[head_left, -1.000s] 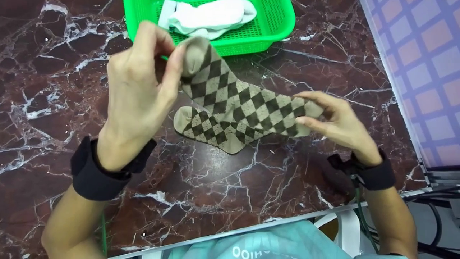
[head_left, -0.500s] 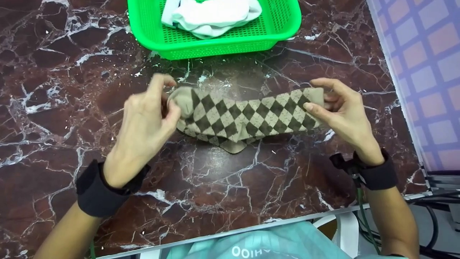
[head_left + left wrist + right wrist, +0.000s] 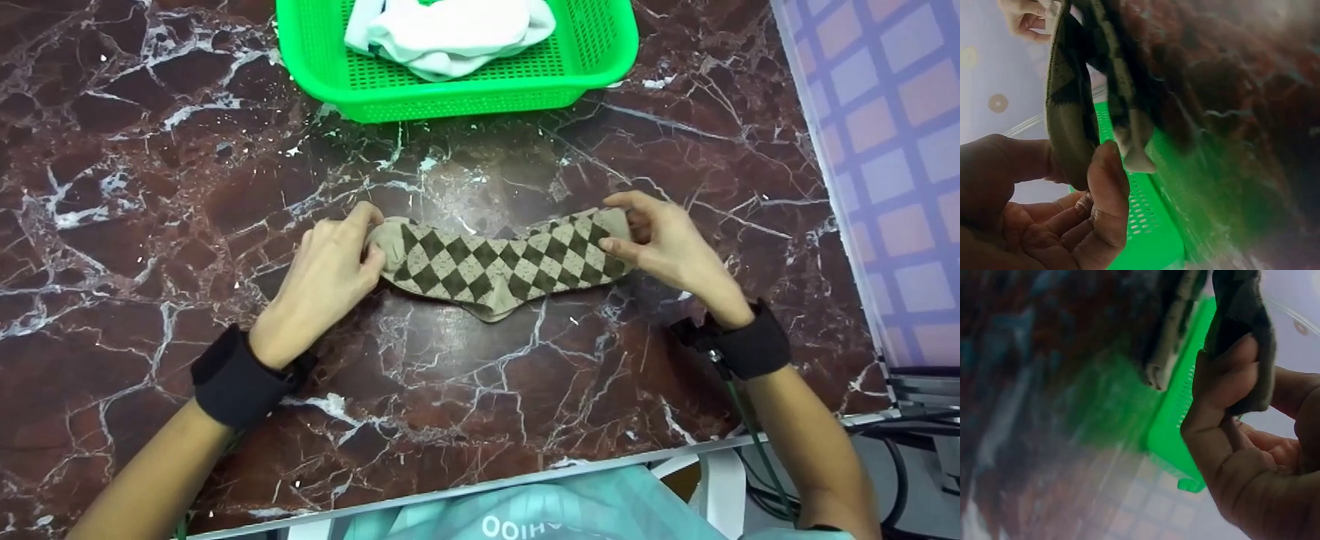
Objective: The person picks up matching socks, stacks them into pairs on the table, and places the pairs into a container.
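A beige sock point(image 3: 457, 262) with dark brown diamonds stretches sideways between both hands, low over the marble-patterned table. At its plain toe end, my left hand point(image 3: 322, 270) pinches the fabric between thumb and fingers. The cuff end is pinched by my right hand point(image 3: 667, 244). Both wrist views show a second sock point(image 3: 1165, 360) of the same kind lying below, separated from the raised one by a gap. From the head view the upper sock covers nearly all of it.
Beyond the socks stands a green plastic basket point(image 3: 465, 94) with a bundle of white socks point(image 3: 450, 34) inside. A checked purple-and-pink panel point(image 3: 885, 150) borders the table's right side. Black cables point(image 3: 896, 472) hang at the lower right.
The toe end of the upper sock came down from near the basket, and both hands lowered it over the second sock, lining the two up. The hands keep their hold.
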Motion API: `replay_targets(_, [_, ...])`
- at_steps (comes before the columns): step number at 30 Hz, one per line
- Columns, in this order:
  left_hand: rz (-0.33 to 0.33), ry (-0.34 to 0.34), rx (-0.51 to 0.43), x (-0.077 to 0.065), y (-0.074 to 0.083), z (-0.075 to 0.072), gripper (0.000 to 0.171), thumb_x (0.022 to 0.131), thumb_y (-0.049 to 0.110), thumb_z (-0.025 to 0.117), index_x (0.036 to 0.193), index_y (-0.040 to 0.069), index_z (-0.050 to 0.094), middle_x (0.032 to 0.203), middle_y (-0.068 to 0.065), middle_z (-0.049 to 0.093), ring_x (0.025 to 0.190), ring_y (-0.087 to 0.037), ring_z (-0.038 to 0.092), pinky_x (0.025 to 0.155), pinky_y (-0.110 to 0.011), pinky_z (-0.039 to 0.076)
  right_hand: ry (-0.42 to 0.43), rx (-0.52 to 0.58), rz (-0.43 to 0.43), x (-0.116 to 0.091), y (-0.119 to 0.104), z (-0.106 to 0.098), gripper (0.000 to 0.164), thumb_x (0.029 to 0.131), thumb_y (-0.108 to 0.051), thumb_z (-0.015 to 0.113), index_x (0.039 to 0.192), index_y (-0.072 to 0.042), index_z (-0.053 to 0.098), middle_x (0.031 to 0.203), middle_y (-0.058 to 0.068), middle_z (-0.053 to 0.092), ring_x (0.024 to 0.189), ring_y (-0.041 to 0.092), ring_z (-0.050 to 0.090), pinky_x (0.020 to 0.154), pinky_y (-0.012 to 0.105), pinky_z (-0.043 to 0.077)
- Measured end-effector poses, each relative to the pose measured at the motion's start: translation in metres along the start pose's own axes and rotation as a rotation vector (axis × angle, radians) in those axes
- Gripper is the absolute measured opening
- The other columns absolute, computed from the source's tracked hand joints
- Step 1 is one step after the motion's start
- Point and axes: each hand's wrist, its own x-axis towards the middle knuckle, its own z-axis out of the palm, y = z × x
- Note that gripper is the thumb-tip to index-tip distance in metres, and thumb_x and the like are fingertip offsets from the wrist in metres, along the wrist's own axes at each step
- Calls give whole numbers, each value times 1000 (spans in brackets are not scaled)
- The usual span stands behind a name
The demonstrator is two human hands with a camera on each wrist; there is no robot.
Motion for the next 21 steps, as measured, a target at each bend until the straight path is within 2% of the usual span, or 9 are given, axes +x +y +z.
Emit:
replay_targets(3, [5,-9,19,2,-3,2,20,78,-2,51,98,-1,53,58,-3,48,44,-17,41,38,-29,36,-1,-23,7,3,2,4,51,78,-20,69,123,-9,48,71,6,52,57,16,51,44,24,41])
replay_targets(7, [7,-6,42,3,-8,5,17,81,0,52,97,0,54,59,-4,50,46,-18,44,40,-29,37,25,-50,11,7,3,6,53,77,-20,71,123,-9,48,84,5,57,67,16,55,58,27,46])
replay_targets(10, [5,-4,49,1,-11,5,16,82,0,53,97,0,54,57,-3,48,46,-18,43,39,-29,36,53,-77,-24,11,2,7,53,77,-20,71,123,-8,49,89,5,58,70,16,54,66,31,44])
replay_targets(16, [-4,-38,66,-2,-11,1,18,80,0,55,99,-1,55,57,-3,46,46,-18,41,39,-30,35,39,-120,-50,17,1,7,53,77,-23,71,122,-5,49,84,5,57,69,15,50,66,31,41])
replay_targets(21, [-35,-60,87,0,-8,-1,19,84,8,55,100,-1,54,63,-5,49,49,-20,44,40,-30,38,-17,-164,-1,16,0,5,67,73,-37,72,125,-3,45,85,8,53,72,19,47,64,33,39])
